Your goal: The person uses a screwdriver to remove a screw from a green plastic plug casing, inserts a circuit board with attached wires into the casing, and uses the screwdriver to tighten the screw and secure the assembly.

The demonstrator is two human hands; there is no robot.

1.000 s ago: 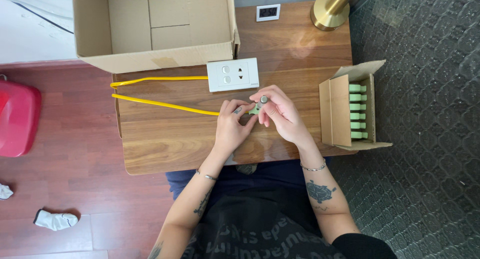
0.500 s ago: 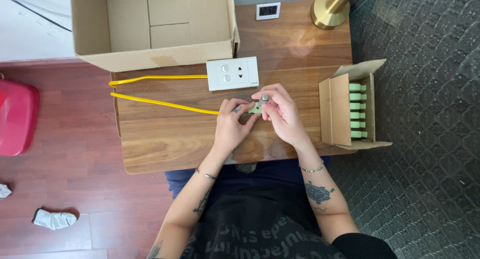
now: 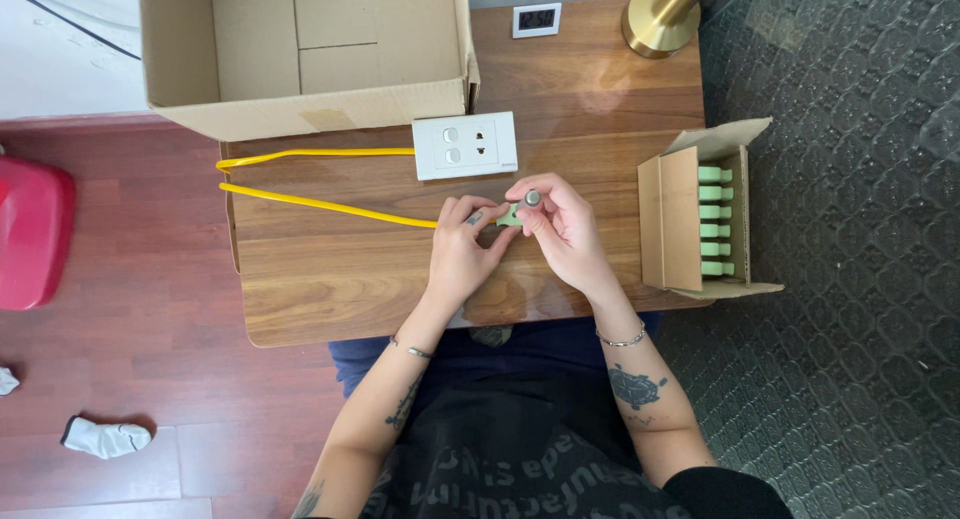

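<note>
Over the wooden table (image 3: 330, 279), my left hand (image 3: 462, 254) and my right hand (image 3: 562, 229) meet around a small green connector (image 3: 511, 217). A yellow cable (image 3: 320, 205) runs from the left hand's fingers out to the table's left edge and loops back to a white wall socket plate (image 3: 465, 146). My left hand pinches the cable end by the connector. The fingers of my right hand grip the connector, with a small silver round part (image 3: 532, 197) at the fingertips.
A large open cardboard box (image 3: 300, 54) stands at the back left. A small open carton (image 3: 700, 214) with several green connectors lies at the right. A brass lamp base (image 3: 658, 19) and a small digital clock (image 3: 537, 20) sit at the back. A red object (image 3: 30, 234) lies on the floor.
My hands have stayed together at the same spot; the fingers have shifted slightly around the connector. Nothing else has moved.
</note>
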